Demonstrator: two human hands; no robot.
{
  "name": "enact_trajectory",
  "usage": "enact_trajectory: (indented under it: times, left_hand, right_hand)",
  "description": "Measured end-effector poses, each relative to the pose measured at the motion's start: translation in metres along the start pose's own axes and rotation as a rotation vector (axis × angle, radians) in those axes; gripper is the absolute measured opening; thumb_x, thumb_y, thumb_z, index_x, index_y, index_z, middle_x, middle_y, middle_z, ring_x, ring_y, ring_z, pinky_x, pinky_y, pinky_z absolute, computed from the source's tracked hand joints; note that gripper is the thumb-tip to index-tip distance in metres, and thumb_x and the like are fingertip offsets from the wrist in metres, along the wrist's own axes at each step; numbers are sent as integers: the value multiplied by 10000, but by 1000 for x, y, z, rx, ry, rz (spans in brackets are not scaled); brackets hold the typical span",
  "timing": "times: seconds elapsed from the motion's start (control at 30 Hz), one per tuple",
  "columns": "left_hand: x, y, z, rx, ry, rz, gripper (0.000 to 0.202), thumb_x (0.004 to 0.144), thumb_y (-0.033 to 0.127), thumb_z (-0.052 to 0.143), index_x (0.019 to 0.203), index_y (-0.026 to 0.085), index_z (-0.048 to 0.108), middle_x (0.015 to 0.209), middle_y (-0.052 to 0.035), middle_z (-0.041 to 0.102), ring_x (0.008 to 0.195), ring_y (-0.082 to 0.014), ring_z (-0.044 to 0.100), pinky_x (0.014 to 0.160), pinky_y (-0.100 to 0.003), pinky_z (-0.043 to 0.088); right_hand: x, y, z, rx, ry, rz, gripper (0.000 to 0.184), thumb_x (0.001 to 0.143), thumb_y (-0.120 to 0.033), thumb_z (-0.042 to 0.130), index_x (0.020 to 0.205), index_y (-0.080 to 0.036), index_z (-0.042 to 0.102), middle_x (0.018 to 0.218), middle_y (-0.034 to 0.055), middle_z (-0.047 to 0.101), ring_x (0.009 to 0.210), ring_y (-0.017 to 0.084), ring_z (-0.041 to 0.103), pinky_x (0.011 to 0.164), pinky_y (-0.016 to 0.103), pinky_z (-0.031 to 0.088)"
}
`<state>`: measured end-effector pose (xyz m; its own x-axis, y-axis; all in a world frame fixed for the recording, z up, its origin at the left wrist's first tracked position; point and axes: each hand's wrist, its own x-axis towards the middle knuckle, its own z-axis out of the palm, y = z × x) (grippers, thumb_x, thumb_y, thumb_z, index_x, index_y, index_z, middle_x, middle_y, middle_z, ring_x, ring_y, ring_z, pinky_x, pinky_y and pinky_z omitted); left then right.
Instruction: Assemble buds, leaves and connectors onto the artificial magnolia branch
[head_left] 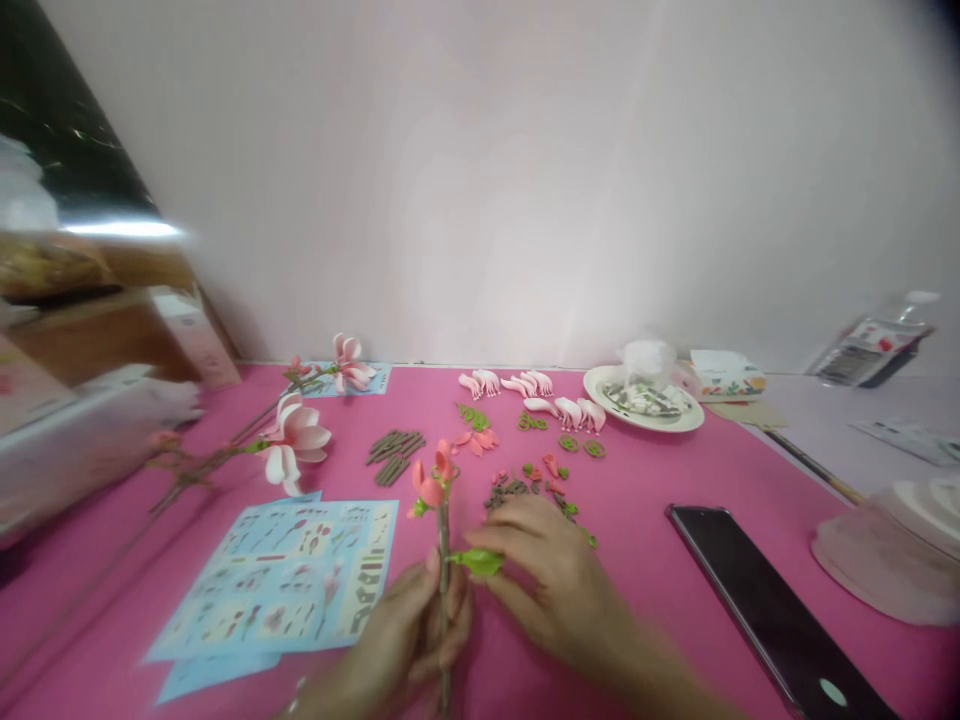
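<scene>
My left hand [409,630] is closed around a thin brown stem [443,545] held upright over the pink table. The stem carries small coral-pink buds [433,482] at its top. My right hand [547,575] pinches a bright green leaf piece [480,561] against the stem's side. Just beyond my right hand lies a scatter of small brown, green and red parts [529,485].
A blue instruction sheet [281,580] lies at the left, a finished pink flower branch [289,440] behind it. Brown sticks [395,455], pale petals [555,400], a plate [641,400] and a dark phone [757,600] sit on the pink table [675,470].
</scene>
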<state>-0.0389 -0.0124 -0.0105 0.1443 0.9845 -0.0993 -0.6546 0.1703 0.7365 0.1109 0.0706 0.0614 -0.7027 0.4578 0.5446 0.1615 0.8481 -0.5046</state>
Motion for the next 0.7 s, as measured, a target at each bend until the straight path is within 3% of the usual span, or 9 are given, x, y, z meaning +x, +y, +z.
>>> enact_trajectory:
  times: [0.2, 0.33, 0.5, 0.6, 0.67, 0.7]
  left_hand:
    - [-2, -1, 1, 48, -27, 2, 426, 852, 534, 459, 651, 163, 510, 401, 53, 462, 263, -25, 192, 258, -135, 123]
    - [-1, -3, 0, 45, -55, 25, 413, 871, 509, 446, 653, 164, 511, 403, 54, 459, 259, -30, 211, 267, -140, 152]
    - [1, -5, 1, 26, -61, 62, 393, 885, 483, 440, 674, 164, 528, 411, 48, 487, 249, -32, 210, 252, -141, 181]
    - [2, -4, 2, 7, 2, 54, 404, 879, 498, 440, 661, 167, 522, 409, 45, 496, 241, -29, 200, 239, -138, 167]
    - [2, -2, 2, -16, 65, 44, 411, 878, 506, 434, 659, 169, 520, 396, 58, 468, 239, -28, 203, 244, -132, 161]
    - [2, 0, 2, -32, 94, 43, 408, 880, 502, 431, 662, 169, 520, 398, 64, 458, 240, -25, 201, 249, -129, 161]
  right_hand:
    - [-2, -1, 1, -31, -73, 35, 175, 897, -226, 528, 775, -174, 641, 707, 21, 602, 724, 161, 519, 665, 284, 368]
    - [-5, -6, 3, -10, -152, 231, 294, 859, -216, 523, 573, -160, 479, 586, -26, 477, 586, 110, 445, 557, 246, 301]
    - [-3, -8, 7, 71, -257, 488, 359, 857, -214, 476, 529, -171, 335, 504, -65, 316, 488, 78, 330, 464, 225, 224]
    - [1, -11, 2, 101, -226, 480, 240, 864, -236, 493, 632, -177, 506, 579, -56, 456, 549, 92, 433, 511, 214, 310]
    - [3, -14, -3, 116, -168, 424, 92, 818, -248, 586, 899, -205, 596, 760, -32, 582, 688, 122, 534, 626, 227, 401]
    - [4, -15, -5, 118, -152, 375, 245, 788, -243, 630, 1027, -219, 580, 869, -12, 608, 774, 142, 561, 692, 243, 428]
